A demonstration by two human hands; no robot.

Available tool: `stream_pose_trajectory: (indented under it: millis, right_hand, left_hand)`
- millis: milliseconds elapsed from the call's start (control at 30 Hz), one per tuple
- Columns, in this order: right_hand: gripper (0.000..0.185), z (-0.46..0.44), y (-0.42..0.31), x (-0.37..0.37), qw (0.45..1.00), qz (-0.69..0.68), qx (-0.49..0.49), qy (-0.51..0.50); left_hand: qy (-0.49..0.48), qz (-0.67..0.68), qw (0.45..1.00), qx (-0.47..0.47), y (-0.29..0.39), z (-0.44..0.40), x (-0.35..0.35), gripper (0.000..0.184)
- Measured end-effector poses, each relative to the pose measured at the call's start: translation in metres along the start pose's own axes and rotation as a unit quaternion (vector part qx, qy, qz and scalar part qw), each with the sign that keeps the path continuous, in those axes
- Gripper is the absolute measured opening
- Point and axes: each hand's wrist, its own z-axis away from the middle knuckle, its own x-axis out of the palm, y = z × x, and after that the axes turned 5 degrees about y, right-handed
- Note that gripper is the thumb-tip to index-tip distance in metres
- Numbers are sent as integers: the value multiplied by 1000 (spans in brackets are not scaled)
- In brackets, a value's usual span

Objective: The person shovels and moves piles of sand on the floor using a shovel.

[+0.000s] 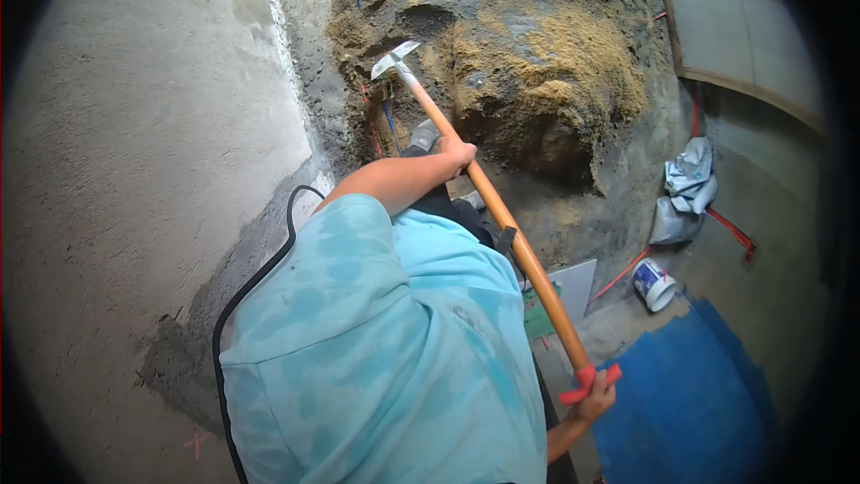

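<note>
A shovel (527,251) with a long wooden shaft and a red grip runs slantwise across the view. My left hand (459,153) is wrapped round the shaft below the metal blade (395,60). At the other end, my right hand (595,399) closes on the red crosswise grip (587,381). The blade is at the left edge of a rough heap of brown, sandy soil (546,72); whether it touches the soil I cannot tell. Part of a shoe (425,134) shows under the shaft, near my left hand.
A concrete wall (152,108) rises on the left. Blue and red lines, including a blue one (391,116), stick out near the soil. On the right are a framed panel (748,31), plastic bags (688,188), a white bucket (655,287), red tubing (733,231) and a blue sheet (685,394).
</note>
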Motion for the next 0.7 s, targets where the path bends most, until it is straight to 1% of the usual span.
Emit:
stream_pose_trajectory:
  millis: [67,167,200,267,300,367,467,533,600,667,700]
  right_hand:
    - [22,0,-14,16,999,30,-14,-15]
    - [24,8,-44,28,994,92,-51,-42]
    - [25,7,-55,27,994,74,-50,-59]
    - [26,3,-77,22,994,39,-48,-93]
    - [26,-2,-84,17,994,38,-49,-94]
    - [26,-21,-95,7,992,40,-55,-105]
    - [30,-57,-82,-16,990,16,-55,-126]
    - [35,-64,-80,-12,986,57,-124,-94]
    - [39,-67,-80,-10,971,98,-206,-67]
    - [43,-70,-84,-7,942,138,-302,-48]
    - [43,-69,-87,-2,929,153,-335,-39]
  left_hand:
    - [30,-27,999,-13,-16,-31,1,36]
    - [31,-57,998,-9,-52,-61,5,37]
    - [21,-106,994,-18,-45,-47,-5,36]
    - [-29,-56,996,-59,-23,-11,-22,35]
    - [-54,-28,995,-80,-18,1,-26,34]
    - [-28,2,997,-71,-18,14,-21,38]
    - [2,42,997,-72,-26,12,-8,47]
    - [27,71,995,-61,-40,-12,12,54]
    - [-13,136,988,-69,-48,-36,29,51]
    - [-89,211,971,-75,-35,-15,18,47]
    - [-102,232,964,-76,-35,-14,21,46]
